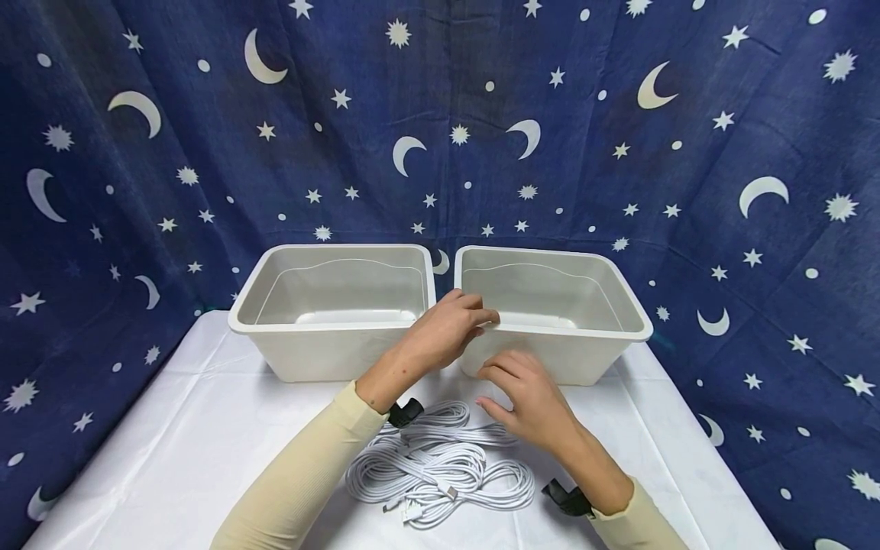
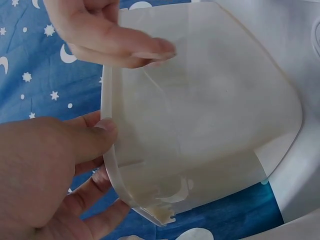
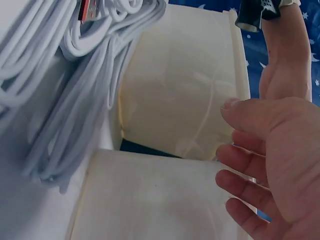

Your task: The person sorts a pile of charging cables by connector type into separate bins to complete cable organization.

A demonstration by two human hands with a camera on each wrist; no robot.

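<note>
My left hand reaches over the gap between two pale plastic bins. It grips the rim of the right bin at its near left corner, with the thumb against the rim in the left wrist view. Lower down, my right hand hovers before that bin's front wall, fingers loosely bent and nothing held. In the right wrist view, its fingers are spread apart near the bin rims. Coiled white USB cables lie on the table between my forearms.
The left bin stands beside the right one, with a narrow gap between them. White cloth covers the table. A blue curtain with moons and stars hangs behind the bins and down both sides.
</note>
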